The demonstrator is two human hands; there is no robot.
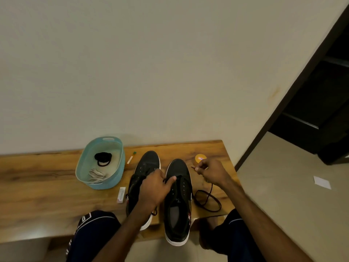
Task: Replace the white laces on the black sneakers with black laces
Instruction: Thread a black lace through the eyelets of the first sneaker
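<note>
Plain cream wall (151, 63) behind wooden bench (37, 186), pale tiled floor (273, 186) at rt, dark doorway (332, 87) w/ shelves (300, 120) beyond, dim warm light.

A wooden bench (47, 186) spans the lower half of your frame, set against a plain pale wall (151, 63). At centre left on it stands a light blue plastic basket (113, 183). Just right of the basket lies a thin white stick with a green tip (131, 158). Below the basket lies a small white-and-pink packet (121, 194). An orange round container (200, 158) sits near the bench's right end. At right, note pale floor tiles (273, 186), a white paper square (322, 182) and a dark doorway (321, 101).
</note>
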